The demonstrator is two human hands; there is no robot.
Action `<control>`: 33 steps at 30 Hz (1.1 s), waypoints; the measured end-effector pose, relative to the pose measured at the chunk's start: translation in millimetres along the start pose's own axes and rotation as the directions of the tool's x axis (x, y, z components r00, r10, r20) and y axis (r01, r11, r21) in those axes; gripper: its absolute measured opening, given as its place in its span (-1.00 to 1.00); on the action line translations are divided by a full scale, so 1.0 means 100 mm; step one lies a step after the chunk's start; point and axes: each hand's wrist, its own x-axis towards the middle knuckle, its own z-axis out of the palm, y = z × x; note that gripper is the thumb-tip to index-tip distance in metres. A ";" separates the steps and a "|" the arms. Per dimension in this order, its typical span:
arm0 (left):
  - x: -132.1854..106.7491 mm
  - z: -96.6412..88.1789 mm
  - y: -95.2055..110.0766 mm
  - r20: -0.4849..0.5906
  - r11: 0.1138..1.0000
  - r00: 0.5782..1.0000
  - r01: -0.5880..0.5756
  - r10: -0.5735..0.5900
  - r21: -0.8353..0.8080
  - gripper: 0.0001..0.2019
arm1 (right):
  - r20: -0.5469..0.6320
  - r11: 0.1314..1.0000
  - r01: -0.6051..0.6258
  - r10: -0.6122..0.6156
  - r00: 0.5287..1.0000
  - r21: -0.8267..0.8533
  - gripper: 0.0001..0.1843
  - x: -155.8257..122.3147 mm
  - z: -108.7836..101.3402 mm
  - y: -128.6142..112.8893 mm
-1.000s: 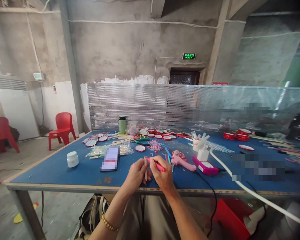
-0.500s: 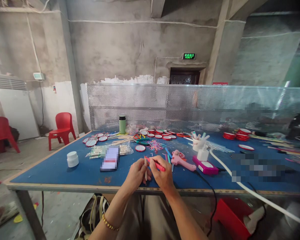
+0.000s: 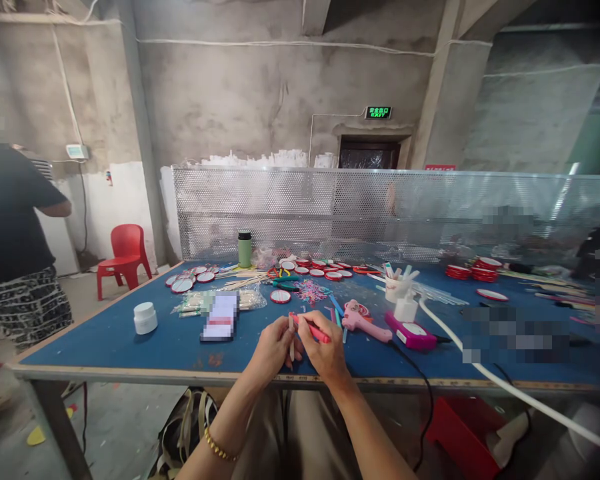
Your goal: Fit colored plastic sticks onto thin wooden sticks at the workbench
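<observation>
Blue tbl (image 3: 177, 348): R grip (image 3: 327, 348) clamps red tool (image 3: 321, 333) slanting L, L grip (image 3: 274, 343) clamps stick (image 3: 292, 345).

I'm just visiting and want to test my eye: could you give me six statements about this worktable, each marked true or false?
1. The right hand holds a red pen-like tool. True.
2. The left hand holds nothing. False: it holds a thin pale stick.
3. The green tumbler with a dark lid stands upright. True.
4. The pink glue gun is in the person's hand. False: it lies on the worktable.
5. The white jar stands to the left of the phone. True.
6. The bead bracelet is worn on the right arm. False: it is on the left one.
</observation>
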 end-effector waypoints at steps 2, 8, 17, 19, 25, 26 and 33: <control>0.00 0.00 0.01 -0.002 1.000 1.000 0.006 -0.006 0.003 -0.61 | 0.001 1.000 0.001 -0.001 1.000 0.004 -0.80 0.00 0.00 0.00; -0.01 0.01 0.03 -0.011 1.000 1.000 0.007 -0.006 0.016 -0.62 | 0.010 1.000 -0.012 0.012 1.000 0.006 -0.80 0.00 0.00 -0.01; -0.02 0.00 0.03 -0.014 0.999 1.000 -0.012 0.013 0.037 -0.63 | 0.023 1.000 -0.007 0.006 1.000 0.025 -0.80 0.00 0.00 -0.01; -0.02 0.00 0.03 -0.015 0.999 1.000 -0.008 0.009 0.038 -0.63 | 0.022 1.000 -0.005 0.004 1.000 0.029 -0.80 0.00 0.00 -0.01; -0.01 0.01 0.04 -0.020 0.999 1.000 -0.001 0.001 0.033 -0.62 | 0.023 1.000 -0.004 0.003 1.000 0.024 -0.79 0.00 -0.01 -0.02; -0.01 0.01 0.04 -0.021 0.999 1.000 0.001 0.000 0.033 -0.62 | 0.021 1.000 -0.007 0.006 1.000 0.025 -0.79 0.00 -0.01 -0.02; -0.02 0.01 0.04 -0.018 1.000 1.000 0.000 0.000 0.027 -0.63 | 0.013 1.000 -0.003 0.003 1.000 0.017 -0.79 0.01 -0.01 -0.03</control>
